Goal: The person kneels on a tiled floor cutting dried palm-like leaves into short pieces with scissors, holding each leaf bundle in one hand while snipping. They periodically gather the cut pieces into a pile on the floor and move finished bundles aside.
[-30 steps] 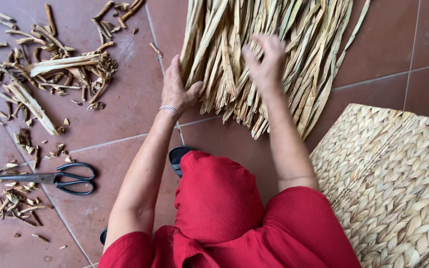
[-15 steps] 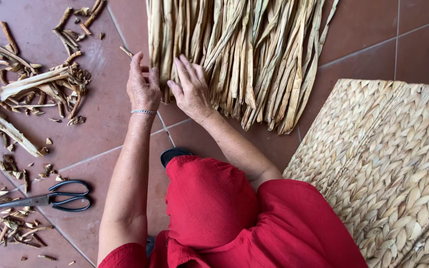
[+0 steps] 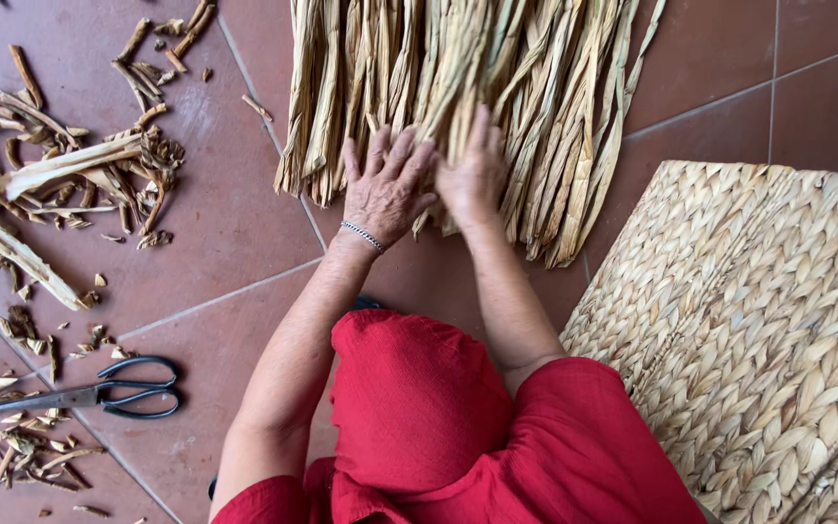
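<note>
A wide bundle of dried, straw-coloured leaf strips (image 3: 535, 87) lies on the red tiled floor (image 3: 235, 213) in front of me. My left hand (image 3: 385, 184), with a thin bracelet at the wrist, lies flat on the strips' near ends, fingers spread. My right hand (image 3: 472, 175) rests right beside it on the same ends, fingers pointing away from me. Both palms face down and neither hand grips a strip. My red garment (image 3: 438, 427) fills the bottom of the view.
A woven mat of plaited straw (image 3: 758, 330) lies at the right. Black-handled scissors (image 3: 99, 395) lie on the floor at the lower left. Cut scraps and trimmed leaf pieces (image 3: 70, 175) litter the tiles at the left.
My hands, spread apart on the bundle a second ago, have come together side by side at the middle of the strips' near ends. The view has shifted slightly.
</note>
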{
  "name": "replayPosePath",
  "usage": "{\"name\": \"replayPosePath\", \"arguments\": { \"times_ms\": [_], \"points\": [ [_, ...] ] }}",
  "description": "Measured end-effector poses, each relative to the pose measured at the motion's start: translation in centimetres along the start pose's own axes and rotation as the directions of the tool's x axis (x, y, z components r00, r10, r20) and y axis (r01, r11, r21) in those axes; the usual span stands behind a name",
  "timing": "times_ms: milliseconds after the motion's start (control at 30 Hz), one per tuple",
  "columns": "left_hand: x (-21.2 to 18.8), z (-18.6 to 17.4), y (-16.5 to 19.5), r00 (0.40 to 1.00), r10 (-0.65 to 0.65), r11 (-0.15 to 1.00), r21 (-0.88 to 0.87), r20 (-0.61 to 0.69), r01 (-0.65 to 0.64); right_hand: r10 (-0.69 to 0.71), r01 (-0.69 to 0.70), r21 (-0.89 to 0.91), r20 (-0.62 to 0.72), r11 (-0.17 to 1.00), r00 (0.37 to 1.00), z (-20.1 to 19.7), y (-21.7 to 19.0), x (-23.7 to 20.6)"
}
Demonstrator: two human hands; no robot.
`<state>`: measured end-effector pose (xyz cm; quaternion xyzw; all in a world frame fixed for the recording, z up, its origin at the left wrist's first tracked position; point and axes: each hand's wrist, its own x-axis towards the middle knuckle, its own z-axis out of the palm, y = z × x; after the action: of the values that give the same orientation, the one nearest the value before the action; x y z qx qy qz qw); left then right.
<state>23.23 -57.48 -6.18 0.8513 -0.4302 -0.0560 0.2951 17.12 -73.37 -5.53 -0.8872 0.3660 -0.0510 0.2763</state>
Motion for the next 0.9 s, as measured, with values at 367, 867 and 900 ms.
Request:
{"name": "replayPosePath", "arguments": {
  "times_ms": [367,867,900],
  "points": [
    [-2.1,-4.2,-6.9,0.948,-0.316,0.945,0.079,-0.041,0.318,-0.277,0.263,0.389,-0.021,0.883,0.961,5.4,-8.9,-0.4],
    [-2.9,-2.5,-5.2,0.921,-0.39,0.917,0.086,0.003,0.388,-0.437,0.45,0.111,-0.121,0.886,0.891,4.7,-0.4,-4.7],
    [-3.2,-2.7,-5.4,0.922,-0.388,0.919,0.079,-0.007,0.387,-0.373,0.375,0.099,-0.044,0.922,0.927,4.5,-0.2,-4.7]
  ]
}}
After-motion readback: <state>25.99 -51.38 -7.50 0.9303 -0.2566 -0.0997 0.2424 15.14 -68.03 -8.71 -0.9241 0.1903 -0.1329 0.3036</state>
